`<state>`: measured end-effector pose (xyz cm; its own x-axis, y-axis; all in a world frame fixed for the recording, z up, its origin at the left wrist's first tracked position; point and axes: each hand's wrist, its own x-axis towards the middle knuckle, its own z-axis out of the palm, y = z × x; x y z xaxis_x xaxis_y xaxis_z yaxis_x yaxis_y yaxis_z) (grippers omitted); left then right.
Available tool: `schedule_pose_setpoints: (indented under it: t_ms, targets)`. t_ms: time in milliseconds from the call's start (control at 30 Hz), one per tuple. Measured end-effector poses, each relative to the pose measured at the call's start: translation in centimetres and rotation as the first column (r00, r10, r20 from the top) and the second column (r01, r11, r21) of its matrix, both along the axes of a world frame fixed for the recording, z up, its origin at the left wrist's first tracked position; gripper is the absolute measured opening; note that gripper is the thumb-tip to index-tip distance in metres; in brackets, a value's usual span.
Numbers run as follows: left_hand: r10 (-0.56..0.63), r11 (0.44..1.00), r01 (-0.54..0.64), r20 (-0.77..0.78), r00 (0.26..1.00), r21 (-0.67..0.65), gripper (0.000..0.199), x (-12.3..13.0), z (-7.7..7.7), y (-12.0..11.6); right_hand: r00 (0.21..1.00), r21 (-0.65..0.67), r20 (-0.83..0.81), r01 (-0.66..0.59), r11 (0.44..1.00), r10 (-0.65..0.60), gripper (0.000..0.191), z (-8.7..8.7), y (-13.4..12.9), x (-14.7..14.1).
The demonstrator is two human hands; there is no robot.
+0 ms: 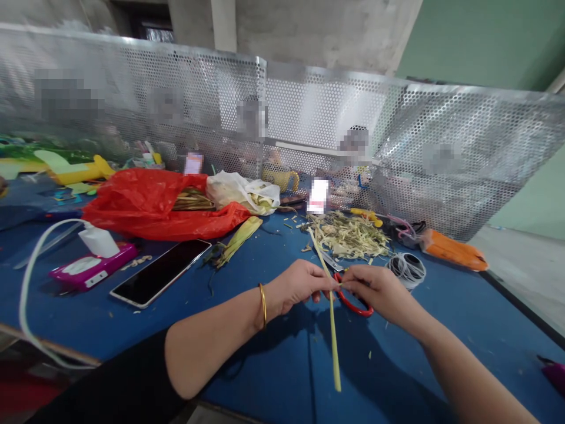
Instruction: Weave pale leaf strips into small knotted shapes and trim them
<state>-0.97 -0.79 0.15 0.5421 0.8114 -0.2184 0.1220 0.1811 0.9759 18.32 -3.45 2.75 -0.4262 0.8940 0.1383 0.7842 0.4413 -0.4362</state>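
Between the fingertips of my left hand [304,284] is a long, thin, pale green plant strip [334,341], one end pointing toward me and the other away. My right hand [375,287] meets it at the middle, its thumb and fingers pinched together. What the right fingertips hold is too small to make out. Red-handled scissors [356,307] lie on the table just beneath both hands, partly hidden by them. Past the scissors is a heap of dried plant scraps [351,234]. A coil of thin clear line [406,271] lies right of my right hand.
A red plastic bag [132,203] with dried stalks, a white bag [242,189], and a bundle of leaves [236,242] lie at left. Nearer are a phone [161,274] and a purple power strip [95,268] with a cable. A perforated metal screen [309,112] stands behind; an orange packet [454,248] lies right.
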Motion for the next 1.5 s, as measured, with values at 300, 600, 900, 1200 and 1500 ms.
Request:
schedule_pose_setpoints:
  t_ms: [300,600,900,1200,1500]
  targets:
    - [0.249,0.947,-0.202,0.176,0.952,-0.249,0.03,0.4,0.0,0.5,0.987,0.191,-0.019,0.159,0.969,-0.158,0.025,-0.3,-1.0,-1.5]
    - [0.295,0.944,-0.258,0.174,0.94,-0.206,0.018,0.7,-0.3,0.4,0.999,-0.072,0.021,0.032,0.997,-0.031,0.03,-1.4,-1.2,-1.5]
    - [-0.174,0.973,0.186,-0.099,0.98,0.135,0.017,1.1,-0.8,-1.6,0.959,0.181,-0.256,0.174,0.968,-0.125,0.019,-0.5,-1.3,-2.1]
    - [-0.031,0.997,0.026,-0.073,0.997,-0.066,0.03,1.5,-0.6,-1.6,0.858,0.144,-0.474,0.296,0.944,-0.197,0.02,-0.5,-2.4,-3.0]
    - [0.261,0.837,-0.086,0.256,0.931,-0.54,0.022,1.0,-0.8,0.1,0.925,0.673,0.352,-0.144,0.725,-0.142,0.021,-1.6,-3.3,-3.9]
